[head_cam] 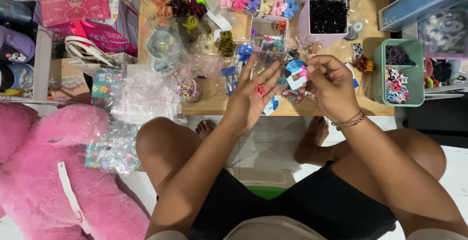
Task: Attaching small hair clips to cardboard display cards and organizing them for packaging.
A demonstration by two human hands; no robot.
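Note:
My left hand (pixel 251 98) is held flat with fingers spread, palm up, over the front edge of the low wooden table (pixel 209 104). A small red star-shaped clip (pixel 261 90) lies on its palm. My right hand (pixel 331 86) is just to the right, fingers pinched on a small white and blue card (pixel 296 73) with a pink clip on it. Both hands hover above a scatter of small hair clips and plastic bags.
A green bin (pixel 414 74) of star clips stands at the right. A lilac box (pixel 327 18) of black hair ties sits behind. Clear bags (pixel 146 96), a cup (pixel 163 50) and clips crowd the left. A pink plush toy (pixel 53 171) lies on the floor.

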